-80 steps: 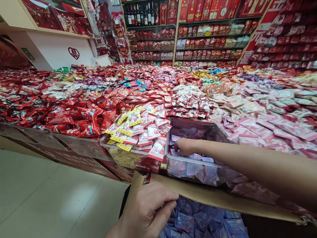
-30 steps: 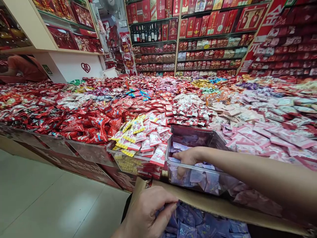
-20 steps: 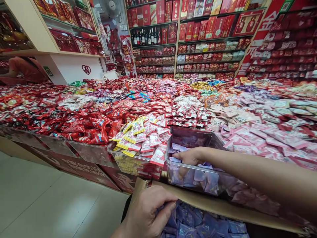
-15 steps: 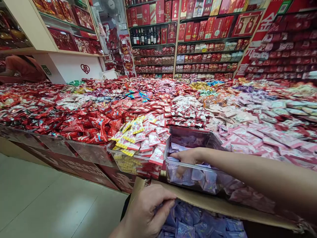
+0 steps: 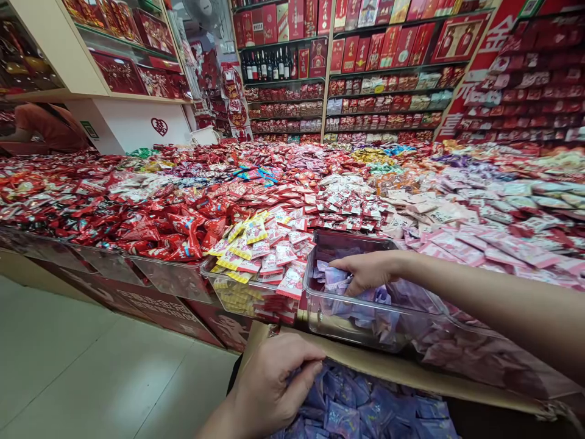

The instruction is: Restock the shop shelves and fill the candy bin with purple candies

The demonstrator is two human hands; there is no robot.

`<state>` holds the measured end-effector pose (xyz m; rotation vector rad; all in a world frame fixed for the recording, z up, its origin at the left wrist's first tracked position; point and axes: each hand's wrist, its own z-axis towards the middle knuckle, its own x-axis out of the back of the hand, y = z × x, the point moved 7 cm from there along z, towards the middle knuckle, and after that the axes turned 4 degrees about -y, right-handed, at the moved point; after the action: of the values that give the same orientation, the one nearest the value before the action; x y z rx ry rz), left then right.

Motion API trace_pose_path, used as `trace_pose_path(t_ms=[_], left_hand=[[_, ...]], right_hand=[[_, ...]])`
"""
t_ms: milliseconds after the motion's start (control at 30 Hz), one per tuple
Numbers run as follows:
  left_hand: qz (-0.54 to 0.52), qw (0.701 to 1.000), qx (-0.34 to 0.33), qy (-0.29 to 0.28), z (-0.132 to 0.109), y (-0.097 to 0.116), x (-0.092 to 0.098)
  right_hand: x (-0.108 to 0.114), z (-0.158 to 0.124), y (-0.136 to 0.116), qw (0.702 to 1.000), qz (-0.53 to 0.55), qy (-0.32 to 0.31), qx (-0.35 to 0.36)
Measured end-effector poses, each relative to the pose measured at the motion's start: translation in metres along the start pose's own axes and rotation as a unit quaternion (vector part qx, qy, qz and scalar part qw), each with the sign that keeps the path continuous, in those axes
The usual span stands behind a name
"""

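Lifting a little since a moment ago, the right hand (image 5: pixel 365 271) is now sitting higher in the clear bin (image 5: pixel 315 305), where before it was pressing down low among the contents. Its fingers are curling over and its thumb is closing from beneath, pinching a small clump of purple packets (image 5: pixel 336 277) at the left side of the bin. The left hand (image 5: pixel 269 384) is staying down in the cardboard box (image 5: pixel 393 369) just in front of the bin, its fingers and thumb bunching shut on some of the loose purple sachets (image 5: pixel 356 411) filling that box.

Just left of the clear bin, yellow and pink sweets (image 5: pixel 260 250) are spilling over their own tray, and red wrapped sweets (image 5: pixel 173 225) are lying beyond them. Pale pink packets (image 5: pixel 479 244) are spreading across the surface to the right. Shelves of red boxes (image 5: pixel 379 79) are standing along the back wall, well apart from the hands.
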<state>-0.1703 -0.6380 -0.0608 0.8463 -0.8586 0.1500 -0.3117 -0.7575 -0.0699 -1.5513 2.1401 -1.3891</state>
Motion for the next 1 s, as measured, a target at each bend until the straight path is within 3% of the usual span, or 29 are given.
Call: trace_pose_path(t_ms=[200,300,367,467,667,733,800,900,1000], left_hand=[[-0.013,1.000,0.005,-0.009,0.003,0.001,0.001],[-0.136,0.989,0.048,0.038,0.002,-0.005,0.007],[-0.281,0.954,0.077,0.072,0.003,-0.008,0.012],[-0.434,0.894,0.063,0.089,0.014,-0.001,0.018],[-0.464,0.871,0.072,0.145,0.064,0.018,0.024],[-0.492,0.840,0.087,0.212,0.082,0.020,0.023],[-0.552,0.790,0.101,0.248,0.101,0.020,0.015],[-0.593,0.739,0.122,0.296,0.127,0.013,0.003],[-0.606,0.689,0.208,0.339,0.143,-0.005,-0.011]], right_hand=[[0.019,-0.017,-0.001,0.997,0.024,0.059,0.035],[0.029,-0.023,0.000,0.994,-0.003,0.097,0.050],[0.033,-0.030,-0.004,0.991,-0.041,0.115,0.062],[0.039,-0.044,-0.013,0.985,-0.060,0.138,0.085],[0.049,-0.076,-0.046,0.973,0.047,0.157,0.164],[0.044,-0.080,-0.055,0.967,0.106,0.138,0.188],[0.038,-0.078,-0.056,0.960,0.165,0.132,0.185],[0.038,-0.067,-0.040,0.954,0.185,0.199,0.130],[0.048,-0.064,-0.027,0.941,0.077,0.317,0.091]])
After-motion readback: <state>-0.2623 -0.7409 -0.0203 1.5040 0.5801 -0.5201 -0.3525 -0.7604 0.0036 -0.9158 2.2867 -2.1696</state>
